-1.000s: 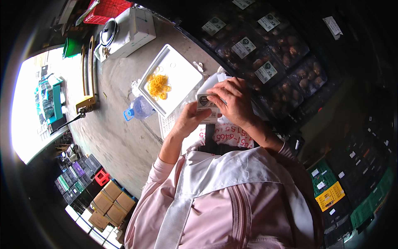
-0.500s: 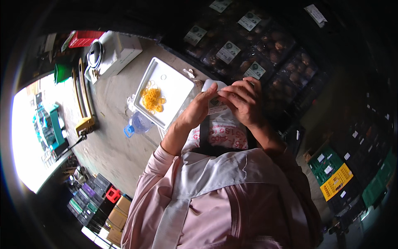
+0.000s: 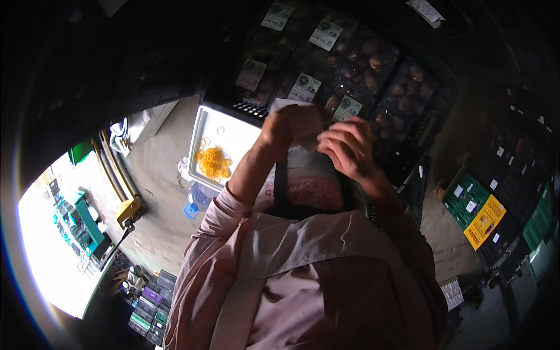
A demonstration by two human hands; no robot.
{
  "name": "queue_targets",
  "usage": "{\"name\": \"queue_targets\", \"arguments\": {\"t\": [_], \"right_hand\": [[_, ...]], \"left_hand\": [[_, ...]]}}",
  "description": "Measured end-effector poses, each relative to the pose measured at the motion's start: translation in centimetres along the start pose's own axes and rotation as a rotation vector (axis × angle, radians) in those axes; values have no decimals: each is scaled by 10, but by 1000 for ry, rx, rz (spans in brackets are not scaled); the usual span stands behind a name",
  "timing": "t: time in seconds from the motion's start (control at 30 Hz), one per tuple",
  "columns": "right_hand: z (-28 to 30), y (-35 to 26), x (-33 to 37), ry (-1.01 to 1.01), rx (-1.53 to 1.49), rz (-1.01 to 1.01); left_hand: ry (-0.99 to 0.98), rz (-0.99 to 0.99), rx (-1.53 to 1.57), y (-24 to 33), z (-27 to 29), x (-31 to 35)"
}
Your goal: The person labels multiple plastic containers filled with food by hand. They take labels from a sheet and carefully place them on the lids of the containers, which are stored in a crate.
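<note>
The label [image 3: 306, 119], a small pale rectangle, is located in front of the person's chest, between the two hands and just short of the film-wrapped packs. The left hand [image 3: 277, 127] grasps the label at its left side; this grip is clenched. The right hand [image 3: 350, 149] is positioned at the label's right edge with fingers bent. The area is in shade, so whether the right grip pinches that edge or is released cannot be told.

Below the hands, a white sack [image 3: 309, 192] with red print lies near the person's lap, framed by dark straps [image 3: 280, 181]. Beyond the hands, a dark crate [image 3: 251, 109] contains the film-wrapped packs [image 3: 373, 61] of round brown produce. Several packs carry a white printed tag [image 3: 325, 35] on the film.

To the left of the left forearm, a white tray [image 3: 239, 131] holds a heap of yellow rubber bands [image 3: 213, 162]. A clear bottle with a blue cap [image 3: 191, 210] is situated just beside the tray's near end, above the concrete floor [image 3: 157, 221].

At far left stands a yellow pallet jack [image 3: 127, 211]. At far right, a yellow crate [image 3: 485, 221] adjoins a green crate [image 3: 466, 200].
</note>
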State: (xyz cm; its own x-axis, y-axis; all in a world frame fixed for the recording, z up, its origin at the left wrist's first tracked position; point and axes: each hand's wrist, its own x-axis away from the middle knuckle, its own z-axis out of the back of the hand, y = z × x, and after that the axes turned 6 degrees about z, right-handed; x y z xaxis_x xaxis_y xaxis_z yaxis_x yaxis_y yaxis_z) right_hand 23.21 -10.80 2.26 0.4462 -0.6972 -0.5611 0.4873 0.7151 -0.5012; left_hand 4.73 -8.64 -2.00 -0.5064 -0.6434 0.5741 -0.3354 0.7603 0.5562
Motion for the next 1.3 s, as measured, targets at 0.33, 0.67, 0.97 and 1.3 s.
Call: {"name": "queue_targets", "arguments": {"t": [0.33, 0.67, 0.97, 1.3], "right_hand": [[63, 162, 18, 54, -462, -948], [23, 243, 15, -298, -454, -955], [8, 251, 32, -269, -242, -876], [8, 246, 26, -279, -168, -832]], "left_hand": [[-63, 26, 451, 12, 33, -21], [118, 166, 258, 8, 16, -4], [125, 224, 457, 24, -15, -12], [-122, -218, -20, -16, -34, -107]]}}
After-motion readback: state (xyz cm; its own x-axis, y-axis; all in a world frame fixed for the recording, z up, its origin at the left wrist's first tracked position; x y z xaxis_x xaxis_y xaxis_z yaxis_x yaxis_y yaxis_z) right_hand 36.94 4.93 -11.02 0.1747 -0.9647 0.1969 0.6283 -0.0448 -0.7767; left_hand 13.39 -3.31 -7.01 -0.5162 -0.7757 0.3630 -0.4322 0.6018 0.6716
